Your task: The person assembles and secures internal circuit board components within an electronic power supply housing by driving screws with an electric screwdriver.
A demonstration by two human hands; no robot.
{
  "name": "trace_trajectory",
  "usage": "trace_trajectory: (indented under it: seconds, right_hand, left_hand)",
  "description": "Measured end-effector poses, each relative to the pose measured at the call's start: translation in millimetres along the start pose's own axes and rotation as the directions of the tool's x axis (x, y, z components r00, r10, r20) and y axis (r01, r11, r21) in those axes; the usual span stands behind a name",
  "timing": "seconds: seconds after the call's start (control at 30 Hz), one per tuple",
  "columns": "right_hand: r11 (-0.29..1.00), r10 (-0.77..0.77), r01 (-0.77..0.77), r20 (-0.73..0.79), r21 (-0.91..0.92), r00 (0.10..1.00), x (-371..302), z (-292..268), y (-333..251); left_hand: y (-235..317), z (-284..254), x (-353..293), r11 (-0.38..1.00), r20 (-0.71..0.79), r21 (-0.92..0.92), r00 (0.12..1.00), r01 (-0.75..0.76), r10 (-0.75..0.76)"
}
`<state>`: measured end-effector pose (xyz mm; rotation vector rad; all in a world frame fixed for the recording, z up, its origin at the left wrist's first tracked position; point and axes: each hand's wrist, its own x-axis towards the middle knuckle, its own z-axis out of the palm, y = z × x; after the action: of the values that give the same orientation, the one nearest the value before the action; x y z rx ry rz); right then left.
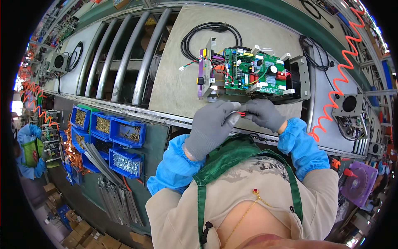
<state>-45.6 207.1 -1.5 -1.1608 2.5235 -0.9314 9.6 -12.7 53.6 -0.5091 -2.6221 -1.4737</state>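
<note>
Both my hands wear grey gloves and meet just in front of an open device with a green circuit board (255,70). Small red wires (242,113) show between the fingertips. My left hand (213,126) is closed, thumb and fingers pinched at the left end of the red wires. From the other side, my right hand (265,114) is closed on them too; its fingers partly hide them. The device has a purple end panel (203,75) at its left and a metal plate with a black fan (295,76) at its right. A loose white connector (181,68) hangs off on twisted wires.
Blue bins (125,162) of screws and small hardware stand at the left, beside grey metal strips (120,203). Metal rollers (124,58) lie left of the work board (170,89). A coiled orange air hose (338,79) hangs at the right. Black cable (190,39) loops behind the device.
</note>
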Motion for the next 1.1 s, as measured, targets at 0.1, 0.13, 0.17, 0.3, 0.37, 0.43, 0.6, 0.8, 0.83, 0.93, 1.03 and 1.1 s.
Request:
trace_trajectory:
  seconds: [0.1,0.13,0.17,0.3,0.37,0.43,0.6,0.8,0.83,0.93,1.03,1.1]
  right_hand:
    - [0.999,-0.025,0.023,-0.049,-0.032,0.999,-7.1,-6.7,-12.8]
    - [0.992,0.109,-0.103,-0.087,0.066,0.990,-13.9,-10.0,-23.8]
    - [0.962,0.225,-0.202,-0.114,0.181,0.968,-17.8,-12.7,-33.5]
    - [0.998,0.058,-0.061,-0.378,0.003,0.924,-10.6,-19.2,-49.3]
    - [0.998,-0.019,-0.013,-0.453,-0.068,0.891,-11.1,-22.7,-49.1]
    - [0.996,-0.070,0.028,-0.518,-0.089,0.853,-13.5,-23.9,-48.0]
    - [1.000,0.004,-0.001,-0.497,0.006,0.868,-17.3,-21.3,-48.6]
    - [0.999,0.003,0.015,-0.483,0.033,0.876,-21.1,-24.5,-46.5]
    - [0.999,0.007,0.020,-0.494,0.049,0.870,-21.4,-24.5,-45.7]
    - [0.994,0.031,0.026,-0.520,0.102,0.853,-20.0,-21.5,-43.7]
    - [0.989,0.030,0.056,-0.544,0.140,0.839,-17.7,-20.9,-39.8]
    - [0.986,0.025,0.071,-0.558,0.150,0.829,-15.9,-21.1,-37.9]
  left_hand:
    - [5.9,7.0,4.7,0.997,0.006,-0.079,1.000,-0.009,0.009]
    - [8.4,9.0,7.0,0.985,0.026,-0.167,0.999,0.031,-0.027]
    - [11.2,10.9,9.5,0.987,0.023,-0.161,1.000,0.019,-0.016]
    - [21.3,8.0,27.3,0.911,0.048,-0.410,0.998,0.047,-0.030]
    - [24.6,7.0,41.8,0.995,-0.113,-0.059,0.991,-0.081,0.074]
    - [20.5,13.3,75.1,0.984,-0.113,0.065,0.979,-0.166,0.172]
    - [15.4,24.0,133.2,0.823,0.264,0.524,0.960,-0.219,0.087]
    - [21.4,18.1,156.2,0.732,0.476,0.620,0.877,-0.282,-0.065]
    - [20.4,15.7,159.4,0.765,0.394,0.601,0.919,-0.232,-0.031]
    - [16.2,14.9,163.8,0.720,0.409,0.646,0.911,-0.253,-0.047]
    - [11.7,17.9,156.8,0.728,0.390,0.609,0.918,-0.314,0.070]
    - [10.8,23.6,150.9,0.762,0.313,0.573,0.940,-0.302,0.137]
